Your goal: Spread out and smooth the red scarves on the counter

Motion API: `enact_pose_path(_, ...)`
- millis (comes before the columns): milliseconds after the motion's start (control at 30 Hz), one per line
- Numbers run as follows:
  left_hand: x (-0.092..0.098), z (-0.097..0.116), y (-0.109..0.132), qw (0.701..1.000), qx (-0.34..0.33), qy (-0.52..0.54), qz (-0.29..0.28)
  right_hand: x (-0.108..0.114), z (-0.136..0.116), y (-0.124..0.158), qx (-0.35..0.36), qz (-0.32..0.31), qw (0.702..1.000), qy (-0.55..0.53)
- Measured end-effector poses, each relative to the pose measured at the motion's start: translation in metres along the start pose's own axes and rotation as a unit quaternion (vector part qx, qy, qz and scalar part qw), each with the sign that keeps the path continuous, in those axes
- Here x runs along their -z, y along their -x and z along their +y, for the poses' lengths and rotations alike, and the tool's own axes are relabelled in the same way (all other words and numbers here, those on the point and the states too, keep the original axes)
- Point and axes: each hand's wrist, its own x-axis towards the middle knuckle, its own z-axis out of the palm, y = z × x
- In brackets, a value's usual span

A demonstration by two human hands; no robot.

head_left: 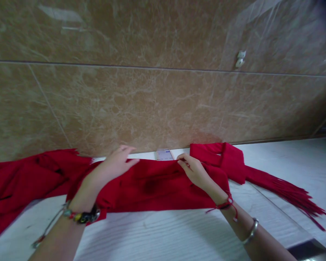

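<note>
A long red scarf with a fringed end lies spread across a white table against a marble wall. My left hand rests on the scarf's far edge, fingers stretched out and flat. My right hand pinches the scarf's upper edge near the middle, fingers closed on the cloth. The scarf bunches into a loose heap at the left and folds over at the right. Bead bracelets sit on my left wrist, a red string and a metal bangle on my right.
A small light card or phone lies at the table's back edge by the wall, just beyond the scarf. A small white fitting is fixed to the wall. The table's right front edge drops off.
</note>
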Motion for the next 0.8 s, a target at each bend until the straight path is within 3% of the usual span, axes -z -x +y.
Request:
enact_pose_path(100,-0.041,0.049,-0.005,0.994,-0.076,0.029,-0.078,0.003,-0.006,0.002,-0.008,-0.001,1.000,-0.013)
enact_pose_path(167,-0.050,0.066,-0.007,0.987,-0.091,0.078,-0.103,0.008,-0.004,0.002,-0.013,-0.016,1.000,-0.003)
enact_pose_path(233,-0.044,0.068,-0.008,0.986,-0.077,0.117,-0.092,0.016,0.002,0.000,-0.016,-0.051,0.998,0.016)
enact_pose_path(367,-0.013,0.046,-0.009,0.990,-0.020,0.133,-0.034,0.034,0.022,-0.004,-0.018,-0.139,0.988,0.059)
enact_pose_path(467,0.001,0.034,-0.010,0.992,0.001,0.112,-0.055,0.041,0.033,-0.006,-0.018,-0.117,0.991,0.063)
enact_pose_path(533,-0.002,0.036,-0.009,0.990,0.003,0.119,-0.076,0.041,0.035,-0.006,0.000,-0.101,0.994,0.042)
enact_pose_path(667,-0.025,0.057,-0.006,0.986,-0.040,0.129,-0.097,0.032,0.022,-0.003,0.062,-0.087,0.994,-0.012)
enact_pose_path(800,-0.041,0.076,-0.002,0.989,-0.094,0.074,-0.085,0.013,-0.001,0.005,0.080,-0.134,0.987,-0.023)
